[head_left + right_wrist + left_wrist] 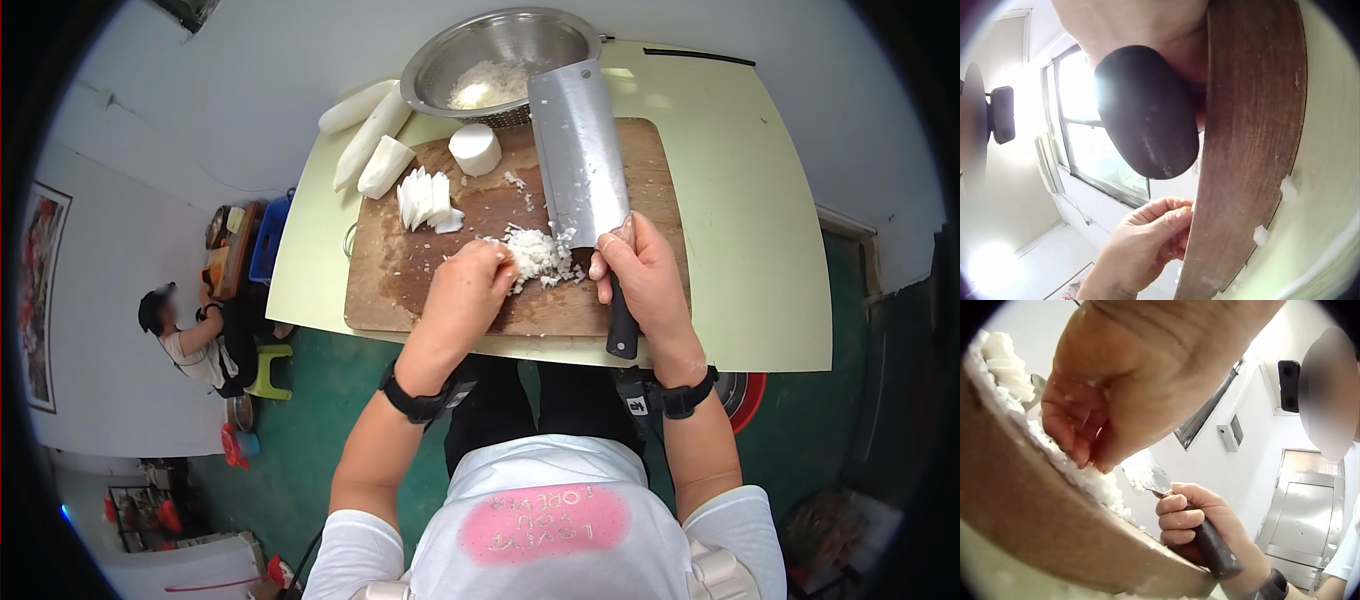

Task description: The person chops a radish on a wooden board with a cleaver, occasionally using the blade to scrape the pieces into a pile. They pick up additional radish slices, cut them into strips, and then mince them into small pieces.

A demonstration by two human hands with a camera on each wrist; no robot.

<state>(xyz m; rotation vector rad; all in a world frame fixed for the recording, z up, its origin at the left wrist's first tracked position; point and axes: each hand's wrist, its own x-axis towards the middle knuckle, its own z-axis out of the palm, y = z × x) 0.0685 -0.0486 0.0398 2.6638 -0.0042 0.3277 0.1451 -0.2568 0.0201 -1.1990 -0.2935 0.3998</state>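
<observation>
My right hand [645,275] grips the black handle of a cleaver [580,150], its broad blade lying over the wooden board [400,290] and pointing away from me. Beside the blade's near end is a pile of finely chopped white pieces [537,255]. My left hand [465,295] has curled fingers, their tips at the pile's left edge; no held piece shows. In the left wrist view the curled left hand [1110,394] touches the chopped bits [1100,487]. The right wrist view shows the dark handle end [1147,112] close up. White slices [425,200] lie farther left.
A cut white cylinder [475,150] stands at the board's back. Behind it, a metal colander [430,70] holds white shreds. Long white radish-like pieces [372,135] lie at the back left. A thin black strip [700,56] lies at the table's far edge. Another person [205,345] sits at far left.
</observation>
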